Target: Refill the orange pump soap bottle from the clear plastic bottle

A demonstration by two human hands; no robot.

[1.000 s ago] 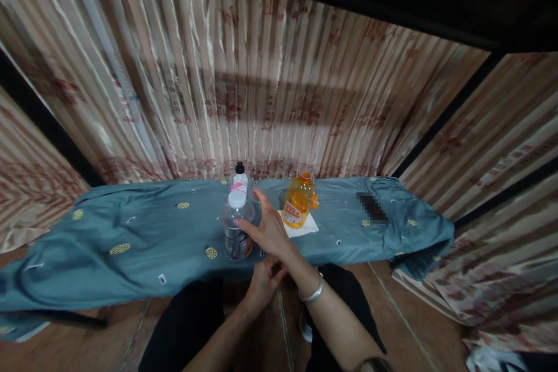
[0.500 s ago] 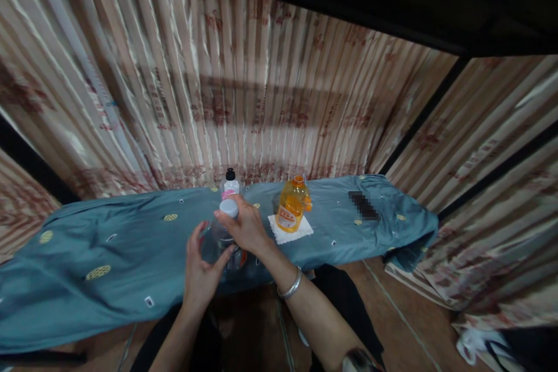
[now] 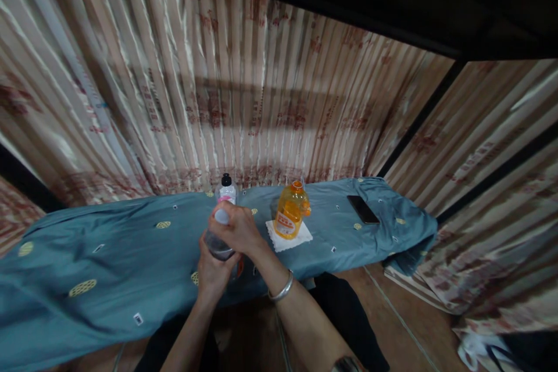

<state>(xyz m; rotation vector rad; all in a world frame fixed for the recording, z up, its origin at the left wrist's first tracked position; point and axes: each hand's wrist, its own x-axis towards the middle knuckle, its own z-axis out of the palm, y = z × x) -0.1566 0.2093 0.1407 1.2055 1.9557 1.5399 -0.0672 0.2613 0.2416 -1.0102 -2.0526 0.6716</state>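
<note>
A clear plastic bottle (image 3: 218, 248) with a pale round cap (image 3: 221, 217) stands in front of me, its lower part partly hidden by my hands. My left hand (image 3: 213, 273) wraps around the bottle's body. From above and the right, my right hand (image 3: 240, 230) has its fingers closed around the cap. Just behind is another bottle (image 3: 227, 192), with a black top and a pink-and-white label. To the right, a jug of orange-yellow liquid (image 3: 288, 215) stands on a white lace-edged napkin (image 3: 300, 238).
A teal cloth (image 3: 131, 250) with yellow patterns covers the long table. On its right side lies a black phone (image 3: 363, 210). Pleated curtains (image 3: 279, 81) hang behind, with black frame bars (image 3: 422, 139) at the sides. A white bag-like item (image 3: 475, 349) lies on the floor at the right.
My left hand has closed around the bottle, where its fingers were spread before. My right hand stays on the cap, which now leans slightly left. The view has shifted slightly.
</note>
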